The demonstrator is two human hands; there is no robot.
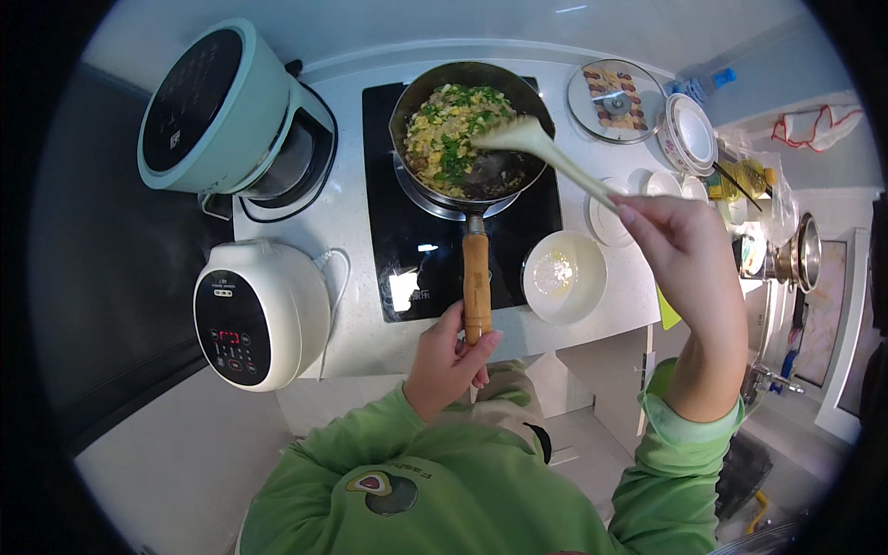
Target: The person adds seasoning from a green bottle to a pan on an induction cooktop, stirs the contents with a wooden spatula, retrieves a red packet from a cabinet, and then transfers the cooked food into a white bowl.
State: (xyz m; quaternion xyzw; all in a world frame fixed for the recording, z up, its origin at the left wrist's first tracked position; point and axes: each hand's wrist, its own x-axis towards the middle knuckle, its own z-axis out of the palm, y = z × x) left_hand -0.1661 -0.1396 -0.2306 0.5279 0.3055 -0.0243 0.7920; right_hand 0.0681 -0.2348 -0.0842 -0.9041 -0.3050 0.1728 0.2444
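Note:
My left hand [451,364] grips the end of the wooden handle [476,284] of a dark frying pan [543,139], which rests over a black glass cooktop [444,270]. Scrambled egg with chopped greens [444,139] lies mostly at the pan's left and middle. My right hand [676,239] holds the shaft of a pale spatula [579,170]; its blurred head is over the pan's right half. Whether the head touches the food, I cannot tell. A white bowl [581,298] with a little yellowish liquid stands right of the pan handle, at the cooktop's edge.
At left stand a pale green appliance [267,104] and a white electric cooker [298,312] with a lit display. On the right are a glass lid [579,104], stacked bowls [669,142], small white dishes [610,225], a plastic bottle [701,85] and metal pots [805,253].

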